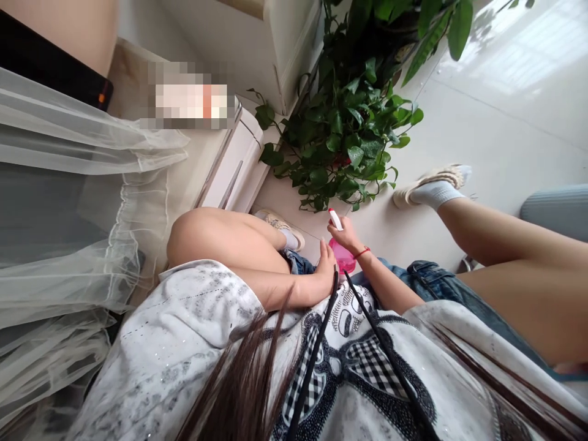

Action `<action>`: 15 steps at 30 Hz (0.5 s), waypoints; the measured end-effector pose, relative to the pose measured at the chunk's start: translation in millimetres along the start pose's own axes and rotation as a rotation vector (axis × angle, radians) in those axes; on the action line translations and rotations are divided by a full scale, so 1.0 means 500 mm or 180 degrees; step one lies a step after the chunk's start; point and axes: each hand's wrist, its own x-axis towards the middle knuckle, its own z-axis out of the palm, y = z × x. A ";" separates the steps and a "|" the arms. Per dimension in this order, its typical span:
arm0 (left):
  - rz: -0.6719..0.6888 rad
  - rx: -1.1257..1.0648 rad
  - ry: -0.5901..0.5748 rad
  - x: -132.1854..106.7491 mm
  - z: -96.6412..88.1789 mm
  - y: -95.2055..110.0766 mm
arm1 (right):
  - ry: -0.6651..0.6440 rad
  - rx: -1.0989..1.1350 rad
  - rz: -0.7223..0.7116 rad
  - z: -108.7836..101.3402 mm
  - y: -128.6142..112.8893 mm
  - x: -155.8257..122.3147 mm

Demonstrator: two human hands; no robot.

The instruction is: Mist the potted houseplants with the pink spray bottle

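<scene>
A pink see-through spray bottle (343,256) with a white head and a red nozzle is held low in front of my body. The fingers of my right hand (348,235) are wrapped round its neck and trigger, just under the white head. My left hand (325,269) lies along the bottle's left side, its palm turned in to it and its fingertips pointing up; part of its grip is hidden. Just beyond the nozzle hang the leaves of a trailing green plant (337,144).
A white cabinet (234,174) stands to the left, near a sheer white curtain (87,147). Pale floor tiles (487,128) stretch to the right. A grey-blue ribbed object (558,211) stands at the right edge. Two dark cords (316,349) hang before my chest.
</scene>
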 end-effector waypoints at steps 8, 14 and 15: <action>0.0067 0.1415 0.0269 0.076 -0.226 0.157 | 0.1105 0.0351 -0.0624 -0.117 -0.138 0.008; 0.0833 -0.0040 -0.0267 0.108 -0.321 0.180 | 0.0197 0.1382 -0.0193 -0.219 -0.255 0.026; 0.0776 -0.0222 -0.0156 0.118 -0.324 0.177 | 0.0030 0.1543 -0.0071 -0.225 -0.272 0.031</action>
